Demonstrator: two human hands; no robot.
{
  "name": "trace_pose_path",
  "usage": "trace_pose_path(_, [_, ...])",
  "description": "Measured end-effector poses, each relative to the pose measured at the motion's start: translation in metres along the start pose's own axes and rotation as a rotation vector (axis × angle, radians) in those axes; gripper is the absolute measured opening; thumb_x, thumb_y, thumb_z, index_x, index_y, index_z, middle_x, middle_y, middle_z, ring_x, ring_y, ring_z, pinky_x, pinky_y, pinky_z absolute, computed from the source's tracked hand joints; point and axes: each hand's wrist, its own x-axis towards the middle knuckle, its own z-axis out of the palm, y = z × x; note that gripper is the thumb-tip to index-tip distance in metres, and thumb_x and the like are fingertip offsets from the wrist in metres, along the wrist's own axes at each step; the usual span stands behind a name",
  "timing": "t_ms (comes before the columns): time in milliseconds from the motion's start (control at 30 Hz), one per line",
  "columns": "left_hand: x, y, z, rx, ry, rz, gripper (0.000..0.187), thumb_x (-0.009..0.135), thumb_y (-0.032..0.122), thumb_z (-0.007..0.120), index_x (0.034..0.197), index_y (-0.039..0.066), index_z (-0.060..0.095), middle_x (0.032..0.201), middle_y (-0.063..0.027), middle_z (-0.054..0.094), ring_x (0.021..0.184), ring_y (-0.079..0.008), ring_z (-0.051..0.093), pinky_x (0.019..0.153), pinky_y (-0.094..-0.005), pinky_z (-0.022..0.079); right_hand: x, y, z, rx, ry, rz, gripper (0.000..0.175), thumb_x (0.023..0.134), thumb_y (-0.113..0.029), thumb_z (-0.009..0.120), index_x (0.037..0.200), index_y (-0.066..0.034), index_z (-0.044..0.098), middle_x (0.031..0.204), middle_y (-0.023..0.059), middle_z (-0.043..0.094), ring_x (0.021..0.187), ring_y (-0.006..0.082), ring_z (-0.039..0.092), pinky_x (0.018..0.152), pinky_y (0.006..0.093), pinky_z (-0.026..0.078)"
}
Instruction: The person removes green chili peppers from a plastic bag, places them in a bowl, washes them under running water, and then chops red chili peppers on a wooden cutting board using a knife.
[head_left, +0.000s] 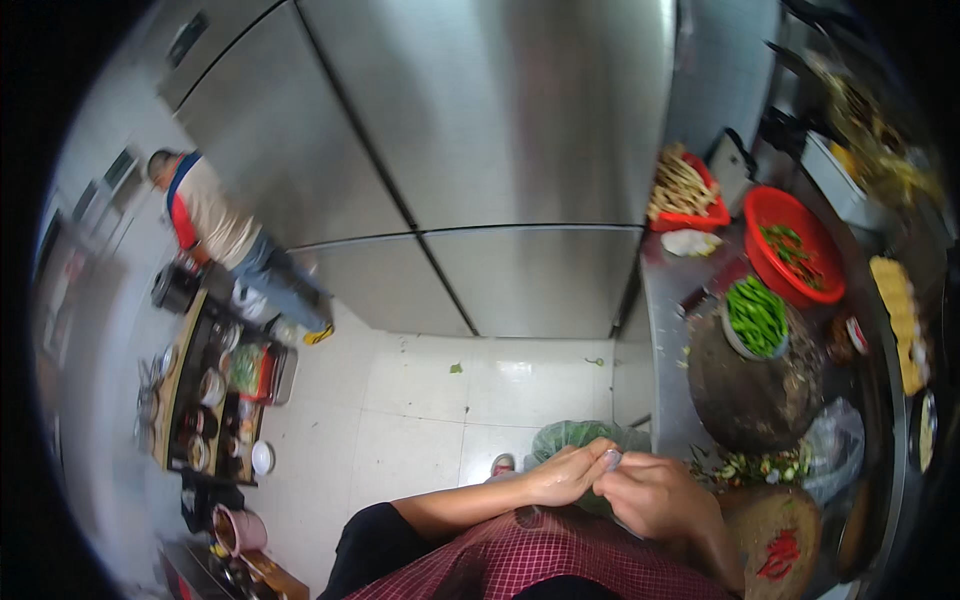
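Before my apron, my left hand (564, 474) and my right hand (651, 491) meet with fingers bent. Their fingertips pinch a small pale greyish object (613, 459), too small to name. A clear plastic bag of green leaves (574, 436) is below and behind my hands. Right of my right hand, a wooden cutting board (742, 521) carries cut red chilli (780, 553). Farther up the steel counter (666, 360) lies a thick round chopping block (724, 397). On it stands a bowl of cut green peppers (757, 316).
A red basin (757, 217) holds cut peppers, beside a red basket (724, 216) of pale long strips. Vegetable scraps (750, 466) and a plastic bag (836, 442) edge the block. Steel refrigerator doors (525, 277) stand ahead. At left, a person (217, 210) is by a shelf (180, 382) of bowls.
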Motion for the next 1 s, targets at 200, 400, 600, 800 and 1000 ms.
trace_pose_path(200, [-0.035,-0.043,-0.036,-0.151,0.307,0.626,0.032,0.092,0.019,0.052,0.117,0.0,0.061,0.109,-0.0144,0.066,0.097,-0.0258,0.063,0.086,-0.0372,0.05,0.1,-0.011,0.05,0.006,-0.286,-0.227,0.023,0.08,-0.006,0.062,0.102,-0.0075,0.067,0.088,0.0094,0.066,0.087,0.0275,0.062,0.08,0.0372,0.049])
trace_pose_path(400, [-0.146,-0.125,-0.114,-0.455,0.193,0.233,0.033,0.093,0.021,0.056,0.119,0.002,0.053,0.095,-0.0113,0.061,0.091,-0.0236,0.059,0.08,-0.0369,0.048,0.218,-0.036,0.13,0.218,-0.372,-0.063,0.021,0.077,-0.009,0.074,0.097,-0.0062,0.068,0.084,0.0101,0.066,0.083,0.0285,0.062,0.075,0.0375,0.049])
trace_pose_path(600, [-0.212,-0.167,-0.15,-0.087,0.891,0.361,0.026,0.1,0.025,0.047,0.105,0.001,0.056,0.096,-0.017,0.06,0.087,-0.028,0.059,0.078,-0.039,0.047,0.318,-0.077,0.221,0.123,-0.539,-0.373,0.03,0.07,-0.004,0.08,0.097,-0.0026,0.069,0.086,0.0116,0.067,0.079,0.0253,0.065,0.067,0.0326,0.054])
trace_pose_path(800, [-0.278,-0.181,-0.2,-0.248,0.943,0.153,0.038,0.106,0.032,0.035,0.096,0.003,0.057,0.084,-0.0163,0.057,0.079,-0.0307,0.055,0.076,-0.0412,0.045,0.373,-0.076,0.282,0.216,-0.434,-0.546,0.021,0.075,-0.001,0.076,0.093,-0.0015,0.067,0.085,0.0139,0.065,0.075,0.0314,0.062,0.066,0.0387,0.051])
trace_pose_path(1000, [-0.32,-0.172,-0.231,-0.003,1.066,-0.209,0.034,0.105,0.029,0.037,0.101,0.004,0.06,0.084,-0.0131,0.066,0.071,-0.0304,0.062,0.066,-0.0421,0.05,0.398,-0.07,0.308,0.24,-0.471,-0.318,0.01,0.078,-0.001,0.072,0.08,-0.0009,0.062,0.078,0.0127,0.062,0.067,0.0304,0.059,0.062,0.039,0.048])
